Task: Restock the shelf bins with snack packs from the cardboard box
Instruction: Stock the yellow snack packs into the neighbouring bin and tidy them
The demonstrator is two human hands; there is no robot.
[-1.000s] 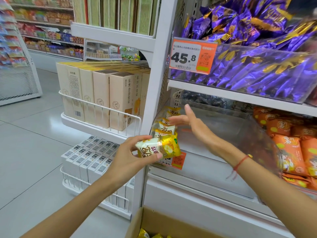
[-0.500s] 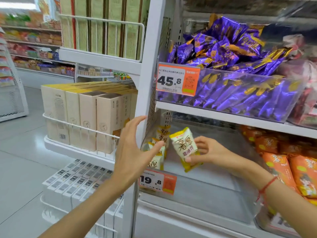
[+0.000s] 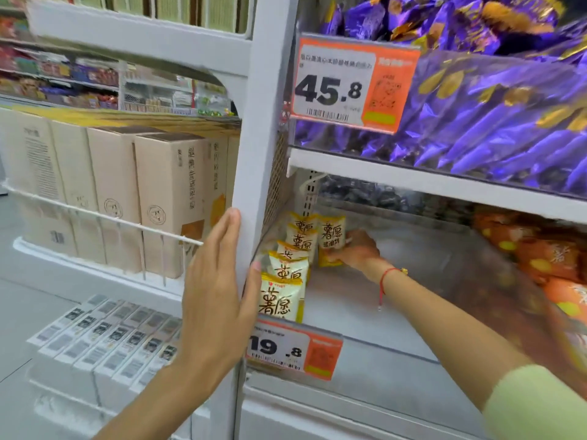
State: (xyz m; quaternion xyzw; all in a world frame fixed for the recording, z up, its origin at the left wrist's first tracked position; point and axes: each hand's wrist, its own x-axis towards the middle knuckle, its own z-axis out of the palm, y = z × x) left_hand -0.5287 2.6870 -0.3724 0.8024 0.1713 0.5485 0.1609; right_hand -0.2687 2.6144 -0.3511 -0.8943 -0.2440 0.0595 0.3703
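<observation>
The right hand [image 3: 355, 249] reaches deep into the clear shelf bin [image 3: 365, 309] and pinches a yellow and white snack pack [image 3: 332, 236] at its lower right edge, fingers curled round it. The pack stands upright, its long axis vertical and its printed face turned toward the camera. It sits at the far end of the bin, just right of the row of matching packs [image 3: 290, 274], which runs from the near front wall back along the bin's left side, each one standing behind the next. The held pack appears to touch or nearly touch the rearmost pack of that row; the blur leaves that uncertain.

The left hand [image 3: 216, 293] is spread flat, fingers straight and together, pressed against the white shelf post [image 3: 257, 160] at the bin's near left corner, thumb tip against the clear wall. It holds nothing and looks to be bracing.

The right hand is clearly the one doing the placing. The step in hand looks like setting this pack down to start a second column, and most of the bin floor to the right lies bare. The cardboard box is out of view. Above, another bin holds purple packs [image 3: 492, 128]; to the right, orange packs [image 3: 546, 258] fill a neighbouring one.
</observation>
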